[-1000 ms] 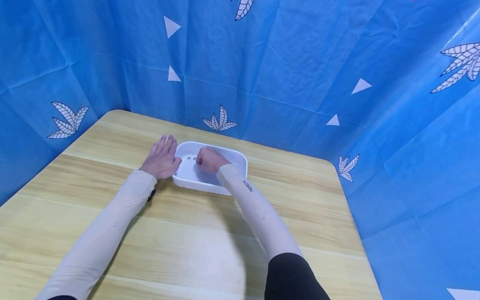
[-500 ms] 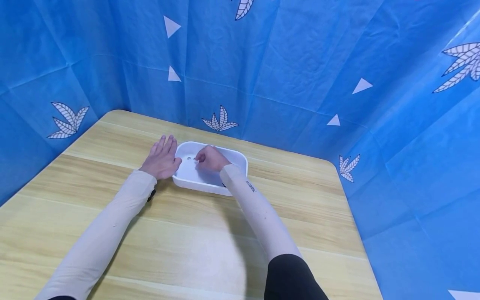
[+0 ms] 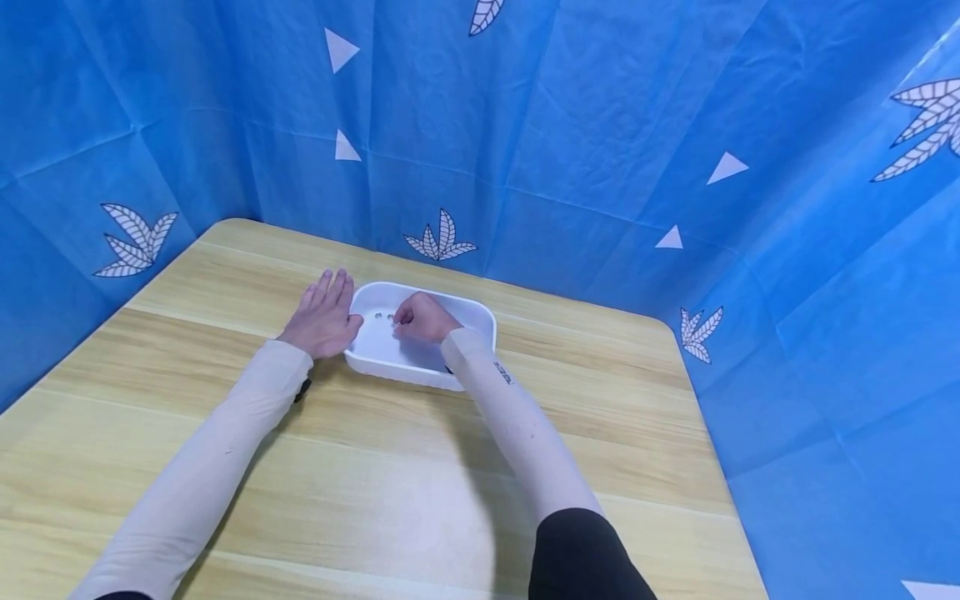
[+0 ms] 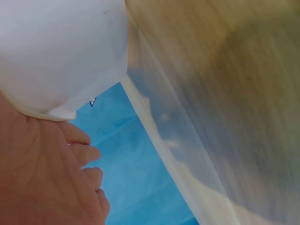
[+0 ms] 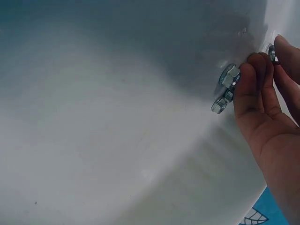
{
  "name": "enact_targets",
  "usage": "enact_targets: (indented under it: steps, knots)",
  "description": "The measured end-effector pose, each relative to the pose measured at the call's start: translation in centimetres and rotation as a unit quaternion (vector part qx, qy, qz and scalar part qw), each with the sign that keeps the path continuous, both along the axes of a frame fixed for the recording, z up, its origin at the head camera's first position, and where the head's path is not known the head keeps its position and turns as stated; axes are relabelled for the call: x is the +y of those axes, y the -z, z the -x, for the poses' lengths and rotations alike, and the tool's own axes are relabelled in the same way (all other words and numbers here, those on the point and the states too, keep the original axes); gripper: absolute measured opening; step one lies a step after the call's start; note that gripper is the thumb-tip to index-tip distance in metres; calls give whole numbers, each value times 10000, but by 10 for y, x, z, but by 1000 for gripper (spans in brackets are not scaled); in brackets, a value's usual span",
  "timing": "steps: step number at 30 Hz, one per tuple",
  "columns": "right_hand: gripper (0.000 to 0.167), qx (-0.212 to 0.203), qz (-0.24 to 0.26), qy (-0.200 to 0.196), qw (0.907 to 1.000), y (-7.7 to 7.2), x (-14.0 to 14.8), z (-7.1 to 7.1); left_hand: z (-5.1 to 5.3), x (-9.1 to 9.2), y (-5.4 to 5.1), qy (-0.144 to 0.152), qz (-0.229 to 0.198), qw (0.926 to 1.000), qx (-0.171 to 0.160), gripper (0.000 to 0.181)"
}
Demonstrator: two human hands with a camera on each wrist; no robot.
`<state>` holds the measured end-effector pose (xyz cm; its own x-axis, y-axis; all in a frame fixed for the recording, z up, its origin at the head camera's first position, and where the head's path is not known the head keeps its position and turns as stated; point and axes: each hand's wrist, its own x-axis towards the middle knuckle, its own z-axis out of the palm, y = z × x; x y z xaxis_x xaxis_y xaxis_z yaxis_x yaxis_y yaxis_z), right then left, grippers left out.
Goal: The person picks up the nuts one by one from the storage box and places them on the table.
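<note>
While the left hand (image 3: 322, 321) rests straight-fingered at the left end of the white tray (image 3: 401, 372), the right hand's grip (image 3: 426, 318) pinches a small shiny fastener (image 5: 272, 53) inside it; loose hex fasteners (image 5: 229, 77) lie just left of that grip, between the hands, nearest the right one.

Bare L hand (image 3: 321, 317) & bare R hand (image 3: 426, 318). L forearm sleeve (image 3: 202, 458) & R forearm sleeve (image 3: 525, 433) both pale off-white, long, close-fitting, w/ cuffs at wrists. Small dark printed mark (image 3: 504, 373) nr R cuff, too small to read. Black upper sleeve (image 3: 588, 558) on R arm, black edge (image 3: 123, 595) on L arm too. Dark bit (image 3: 302, 389) peeks out nr L cuff, details unclear
</note>
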<state>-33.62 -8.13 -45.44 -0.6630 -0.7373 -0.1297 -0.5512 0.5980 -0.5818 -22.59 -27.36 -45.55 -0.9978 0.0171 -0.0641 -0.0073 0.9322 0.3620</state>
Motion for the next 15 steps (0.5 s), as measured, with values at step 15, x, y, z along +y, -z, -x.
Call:
enact_targets:
  steps: [15]
  knots:
    - [17,-116,27,78,9999,-2,1,-4,-1,0,-1,50,19,9999,92,75]
